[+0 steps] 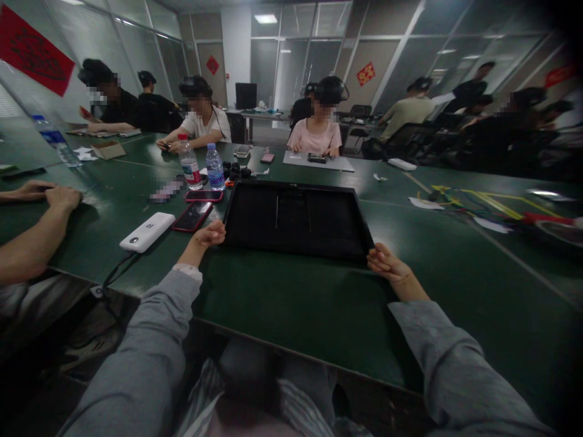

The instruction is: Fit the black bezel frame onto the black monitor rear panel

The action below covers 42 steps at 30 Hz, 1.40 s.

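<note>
A black flat rectangular panel with a raised rim, which looks like a monitor [259, 221], lies low over the green table in front of me. A small light mark sits on its far edge, and thin pale lines show on its dark face. My left hand [212, 233] is closed on its left side close to the near corner. At the near right corner, my right hand [387, 262] is closed on the rim with its fingers curled. The monitor's underside is hidden, so I cannot tell whether it touches the table.
Left of the monitor lie a white power bank [148, 232] with a cable and a red-edged phone [193, 216]. Two water bottles [215, 167] stand behind. A yellow and red frame-like object [492, 203] lies right. Another person's hands [61, 195] rest at left; people sit opposite.
</note>
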Motion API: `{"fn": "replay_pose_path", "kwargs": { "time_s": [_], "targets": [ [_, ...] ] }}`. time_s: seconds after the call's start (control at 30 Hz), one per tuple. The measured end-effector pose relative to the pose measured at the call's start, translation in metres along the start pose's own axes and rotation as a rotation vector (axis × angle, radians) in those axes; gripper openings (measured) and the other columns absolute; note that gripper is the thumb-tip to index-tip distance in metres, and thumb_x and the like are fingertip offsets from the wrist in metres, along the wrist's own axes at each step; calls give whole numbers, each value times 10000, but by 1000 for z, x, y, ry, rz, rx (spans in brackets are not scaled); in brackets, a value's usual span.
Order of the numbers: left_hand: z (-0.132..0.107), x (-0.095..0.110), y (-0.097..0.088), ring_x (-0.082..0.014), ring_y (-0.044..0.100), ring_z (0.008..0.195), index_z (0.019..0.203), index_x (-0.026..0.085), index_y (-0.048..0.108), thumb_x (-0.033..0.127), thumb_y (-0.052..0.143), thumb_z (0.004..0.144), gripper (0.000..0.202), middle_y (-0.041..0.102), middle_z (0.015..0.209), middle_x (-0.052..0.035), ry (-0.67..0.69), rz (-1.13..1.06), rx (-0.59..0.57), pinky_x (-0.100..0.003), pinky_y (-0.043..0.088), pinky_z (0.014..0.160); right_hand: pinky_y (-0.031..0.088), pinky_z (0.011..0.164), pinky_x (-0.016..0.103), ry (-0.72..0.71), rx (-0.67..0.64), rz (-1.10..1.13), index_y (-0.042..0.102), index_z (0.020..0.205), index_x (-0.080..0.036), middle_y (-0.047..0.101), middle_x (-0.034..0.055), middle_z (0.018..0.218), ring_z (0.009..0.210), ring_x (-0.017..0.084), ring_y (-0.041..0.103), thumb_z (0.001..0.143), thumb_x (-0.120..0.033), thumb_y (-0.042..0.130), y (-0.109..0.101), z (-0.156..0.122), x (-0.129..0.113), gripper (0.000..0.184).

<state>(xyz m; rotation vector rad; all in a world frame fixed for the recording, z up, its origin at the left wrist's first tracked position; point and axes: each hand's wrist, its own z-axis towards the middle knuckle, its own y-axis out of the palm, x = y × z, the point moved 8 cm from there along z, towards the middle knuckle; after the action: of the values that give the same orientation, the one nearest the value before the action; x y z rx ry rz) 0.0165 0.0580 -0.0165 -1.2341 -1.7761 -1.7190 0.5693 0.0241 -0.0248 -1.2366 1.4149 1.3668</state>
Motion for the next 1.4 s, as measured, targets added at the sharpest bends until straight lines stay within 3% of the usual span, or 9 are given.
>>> {"fn": "replay_pose_path", "kwargs": {
  "time_s": [0.3, 0.53, 0.67, 0.83, 0.93, 1.1, 1.17, 1.27, 1.4],
  "targets": [
    [3, -4, 3, -34, 128, 278, 590, 219, 83, 168, 906, 576, 825, 65, 445, 129, -76, 86, -49, -174, 139, 280, 95, 328, 159, 157, -521, -157, 227, 675, -224, 386, -126, 523, 273, -21, 186, 712, -369, 862, 55, -12, 13, 653],
    [7, -8, 5, -20, 159, 279, 548, 218, 121, 92, 915, 487, 807, 122, 415, 129, -114, 136, -156, -169, 139, 280, 63, 313, 143, 164, -577, -151, 252, 654, -217, 384, -119, 538, 280, -24, 215, 740, -354, 851, 68, -17, 5, 621],
    [10, -7, -1, -18, 143, 291, 554, 215, 148, 169, 941, 521, 795, 130, 412, 125, -72, 81, -103, -167, 126, 284, 83, 291, 149, 174, -573, -169, 282, 663, -229, 404, -106, 538, 301, 2, 254, 718, -376, 861, 70, -20, 5, 600],
    [0, 25, -9, -6, 128, 295, 610, 213, 228, 251, 872, 716, 654, 164, 433, 126, 220, -105, 46, -150, 141, 281, 163, 294, 167, -56, -213, -13, 278, 684, -244, 286, -120, 528, 367, 22, 169, 546, -531, 914, 34, -9, -22, 711],
    [-4, 56, -11, -8, 414, 398, 669, 209, 350, 184, 786, 821, 462, 395, 521, 96, 467, -220, 137, -105, 389, 432, 331, 361, 190, -208, 45, 58, 372, 726, -260, 277, -88, 581, 450, 70, 278, 635, -599, 834, 1, 0, -43, 580],
    [15, 58, -11, -95, 694, 786, 808, 210, 583, 100, 809, 736, 261, 678, 786, 27, 532, -29, 406, -188, 557, 759, 533, 583, 260, -272, 388, -67, 466, 794, -256, 501, -20, 727, 688, 136, 554, 627, -551, 815, -38, 23, -44, 487],
    [21, 53, -8, -127, 698, 976, 928, 214, 655, 106, 841, 690, 322, 723, 982, -11, 584, 203, 481, -213, 534, 878, 566, 691, 300, -311, 500, -160, 501, 870, -257, 573, -4, 827, 788, 158, 599, 598, -517, 842, -40, 27, -37, 507],
    [29, 39, -8, -217, 631, 1211, 1039, 206, 684, 143, 897, 628, 467, 704, 1211, -90, 535, 489, 527, -295, 484, 1021, 564, 896, 399, -384, 505, -354, 543, 973, -259, 630, 43, 1011, 1029, 230, 622, 588, -428, 870, -24, 31, -32, 533],
    [38, 27, -15, -240, 661, 1154, 1154, 195, 688, 178, 837, 712, 467, 715, 1207, -110, 421, 602, 459, -378, 492, 1041, 473, 1073, 499, -401, 503, -589, 569, 1038, -244, 635, 114, 1154, 1182, 304, 593, 665, -324, 774, -9, 30, -33, 433]
  ]
}}
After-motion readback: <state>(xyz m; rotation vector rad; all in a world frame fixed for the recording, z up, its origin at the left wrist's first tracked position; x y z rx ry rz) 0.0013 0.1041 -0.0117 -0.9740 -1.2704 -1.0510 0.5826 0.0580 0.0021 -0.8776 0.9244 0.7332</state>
